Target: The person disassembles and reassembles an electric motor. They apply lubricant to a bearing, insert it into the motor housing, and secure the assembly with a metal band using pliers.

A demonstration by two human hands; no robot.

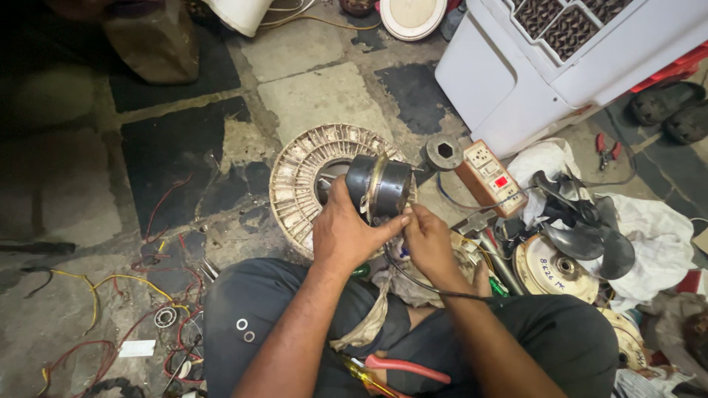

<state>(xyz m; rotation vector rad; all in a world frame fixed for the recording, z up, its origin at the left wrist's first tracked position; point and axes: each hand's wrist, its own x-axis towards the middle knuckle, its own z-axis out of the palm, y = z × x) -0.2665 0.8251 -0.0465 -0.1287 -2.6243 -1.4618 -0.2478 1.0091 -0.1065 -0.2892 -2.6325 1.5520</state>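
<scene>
Nearest, on the lap: red-handled pliers (408, 366) beside a screwdriver (363, 374), two small rings (245, 329) lying on the dark trouser leg. Left of the knee, on the floor (310, 96), a tangle of red and yellow wires (125, 295). Above the lap, left hand (345, 232) wrapped around a black motor (380, 188), gripping its underside. Right hand (428, 239) just beside, fingers pinched narrow on the black cable (420, 284) at the motor's lower edge. Motor held in the air over a round ribbed fan wheel (302, 184) flat on the floor. To the right, a switch box (488, 173) with a red switch, a black fan blade (582, 228) on white cloth (649, 228). Farther, towards the floor's far right corner, a white cooler body (516, 74); beyond it a round white disc (413, 16).
</scene>
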